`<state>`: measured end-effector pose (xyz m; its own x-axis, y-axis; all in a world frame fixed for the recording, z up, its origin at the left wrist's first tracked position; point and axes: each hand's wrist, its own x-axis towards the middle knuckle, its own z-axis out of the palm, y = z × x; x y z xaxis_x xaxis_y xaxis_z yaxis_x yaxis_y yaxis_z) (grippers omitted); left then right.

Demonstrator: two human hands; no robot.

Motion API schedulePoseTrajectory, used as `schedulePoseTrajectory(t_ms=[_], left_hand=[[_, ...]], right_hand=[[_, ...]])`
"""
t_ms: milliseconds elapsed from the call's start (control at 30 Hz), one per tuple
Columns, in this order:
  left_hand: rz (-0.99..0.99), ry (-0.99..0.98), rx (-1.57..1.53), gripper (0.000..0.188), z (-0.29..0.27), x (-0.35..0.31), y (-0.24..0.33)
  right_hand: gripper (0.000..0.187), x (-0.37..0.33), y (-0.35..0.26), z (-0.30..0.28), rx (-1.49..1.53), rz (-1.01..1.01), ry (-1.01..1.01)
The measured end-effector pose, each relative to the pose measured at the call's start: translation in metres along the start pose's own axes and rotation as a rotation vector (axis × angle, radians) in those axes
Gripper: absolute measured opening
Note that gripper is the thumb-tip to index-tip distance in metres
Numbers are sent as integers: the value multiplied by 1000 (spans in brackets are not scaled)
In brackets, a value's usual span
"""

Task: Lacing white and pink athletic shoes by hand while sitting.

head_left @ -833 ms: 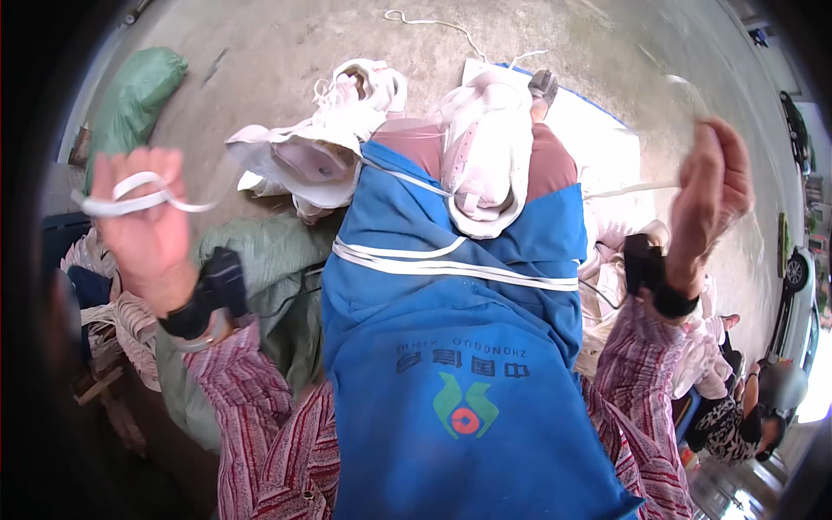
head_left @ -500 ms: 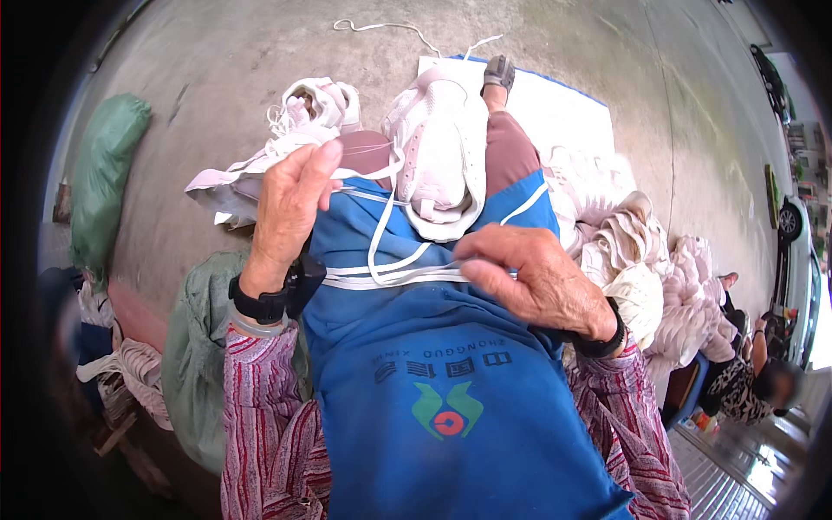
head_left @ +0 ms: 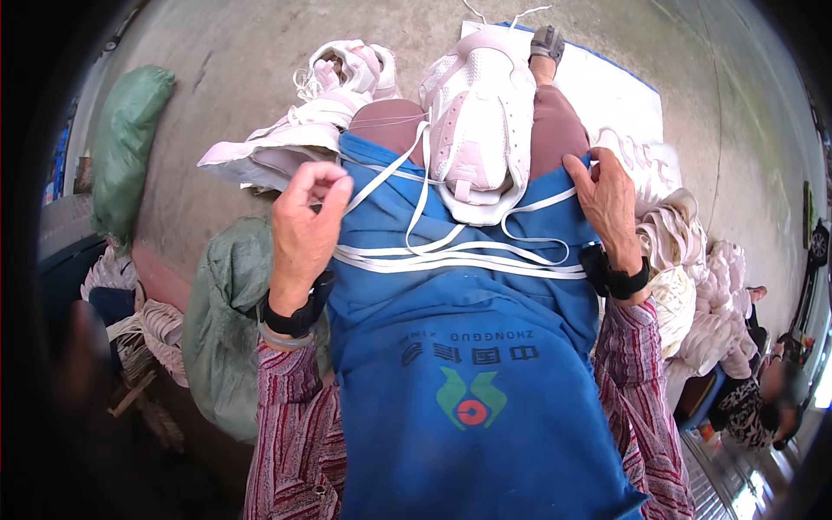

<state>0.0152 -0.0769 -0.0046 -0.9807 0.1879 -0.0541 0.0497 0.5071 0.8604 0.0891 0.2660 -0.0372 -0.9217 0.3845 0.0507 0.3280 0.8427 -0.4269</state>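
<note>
A pink and white sneaker stands between my knees, its toe pointing away and its heel toward me. White shoelaces loop from it and lie in several strands across the blue apron on my lap. My left hand is raised left of the shoe, thumb and fingers curled together; a lace runs to its edge, but what the fingertips hold is hidden. At the apron's upper right edge, my right hand pinches a white shoelace between thumb and forefinger.
More pale sneakers and shoe uppers lie left of my knee. Stacked pink and white uppers are piled at right beside a white sheet. Green sacks stand on the left. Another person sits far right.
My right hand has moved right and away from me, from the lap strands to the apron edge. The left hand has lowered and its fingers have curled. The view has shifted.
</note>
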Motion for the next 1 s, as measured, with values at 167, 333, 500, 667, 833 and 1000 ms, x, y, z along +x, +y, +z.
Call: schedulePoseTrajectory(t_ms=[167,333,500,667,833,1000], left_hand=[[-12,106,127,17,-5,18,-5],[-169,-184,385,31,-27,-2,-46],[-435,-214,-17,34,-9,-10,-35],[-377,-159,-87,25,-5,-7,-50],[-443,-155,-166,16,-8,-6,-39],[-189,54,-288,10,-19,-15,-51]], right_hand=[[16,2,-2,-12,302,83,-18],[18,-12,-39,-49,953,46,-375],[20,-13,-32,-48,626,64,-552],[15,-19,-8,-56,353,65,-548],[19,-21,11,-46,120,-55,-234],[28,-9,-16,-28,135,13,-110]])
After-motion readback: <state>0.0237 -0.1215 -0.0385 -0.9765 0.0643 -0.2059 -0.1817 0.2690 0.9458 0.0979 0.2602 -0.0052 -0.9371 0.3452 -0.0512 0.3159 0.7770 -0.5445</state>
